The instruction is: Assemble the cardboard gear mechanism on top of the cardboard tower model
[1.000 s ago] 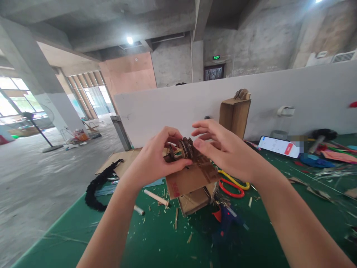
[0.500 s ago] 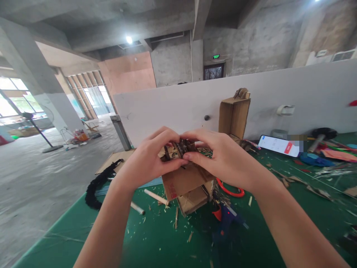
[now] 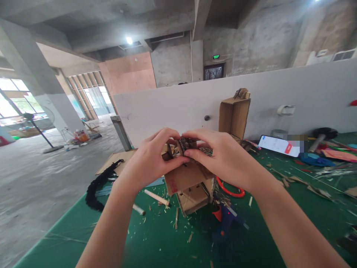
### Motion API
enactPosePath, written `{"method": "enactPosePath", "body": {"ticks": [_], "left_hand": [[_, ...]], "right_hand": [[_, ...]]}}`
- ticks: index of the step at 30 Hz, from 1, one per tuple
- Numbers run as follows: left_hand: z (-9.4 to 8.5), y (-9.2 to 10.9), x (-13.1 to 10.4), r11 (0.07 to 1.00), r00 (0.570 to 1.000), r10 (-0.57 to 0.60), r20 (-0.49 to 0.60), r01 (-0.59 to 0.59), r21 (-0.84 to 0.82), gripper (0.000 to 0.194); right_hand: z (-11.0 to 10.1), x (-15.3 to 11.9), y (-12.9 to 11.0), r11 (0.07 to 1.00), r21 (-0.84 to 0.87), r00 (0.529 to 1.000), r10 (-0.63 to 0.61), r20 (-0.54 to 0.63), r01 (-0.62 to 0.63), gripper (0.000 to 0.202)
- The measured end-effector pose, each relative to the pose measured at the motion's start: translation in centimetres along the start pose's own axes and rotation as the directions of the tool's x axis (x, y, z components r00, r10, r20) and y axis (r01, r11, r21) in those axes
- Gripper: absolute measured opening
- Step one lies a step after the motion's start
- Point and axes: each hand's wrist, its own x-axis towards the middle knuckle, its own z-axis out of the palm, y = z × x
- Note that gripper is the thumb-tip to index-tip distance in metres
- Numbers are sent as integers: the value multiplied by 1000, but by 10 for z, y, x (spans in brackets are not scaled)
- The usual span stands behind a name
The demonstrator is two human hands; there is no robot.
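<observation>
My left hand [image 3: 152,156] and my right hand [image 3: 213,150] meet in front of me, thumbs nearly touching. Between the fingertips of both is a dark brown ridged piece [image 3: 182,144], seemingly layered cardboard discs, partly hidden by the fingers. Joined to it or just below it is a flat cardboard panel [image 3: 186,178] with red print, tilted toward me. Under that, a cardboard box [image 3: 195,200] rests on the table. An orange ring-shaped handle [image 3: 232,192] lies to its right, and a blue glue gun [image 3: 227,227] with a small red light lies in front.
The green table [image 3: 156,242] is strewn with scraps. Two light rods, including a wooden stick [image 3: 156,197], and a fuzzy black bundle [image 3: 93,190] lie left. A tall open cardboard box [image 3: 232,117] stands by the white partition [image 3: 167,108]. A phone [image 3: 279,146] lies right.
Both hands keep their hold on the ridged piece. The printed cardboard panel has shifted slightly up and right, showing more of the box beneath.
</observation>
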Motion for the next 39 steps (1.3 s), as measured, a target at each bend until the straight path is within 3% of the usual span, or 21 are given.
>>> {"method": "enactPosePath", "body": {"ticks": [6,16,18,22,24,28,32,37,39], "left_hand": [[-8,9,-1,934,997,52,50,-67,350,23],[-15,5,0,906,977,146,158,-196,375,8],[-12,3,0,887,979,155,135,-198,417,13],[-5,0,0,879,988,149,-30,-118,462,32],[-3,-1,-1,884,988,147,-44,-112,454,34],[-4,-2,0,880,981,191,35,-187,438,24],[-8,-3,11,809,965,230,128,-262,526,17],[-10,-4,40,685,862,340,376,-501,529,11],[-9,-4,49,661,831,373,412,-550,511,9]], "right_hand": [[7,1,-1,999,-34,999,-21,-35,19,28],[17,3,-4,997,-57,998,-45,-38,43,22],[18,3,-3,996,-77,997,-40,-61,35,22],[17,3,1,995,-101,995,-21,-96,12,20],[16,3,2,995,-98,996,-17,-92,8,18],[15,3,0,996,-85,998,-27,-53,22,18],[18,4,2,996,-92,998,-23,-54,17,21],[18,7,15,995,-102,994,-14,-107,3,21],[16,7,20,996,-90,994,-20,-108,11,20]]}}
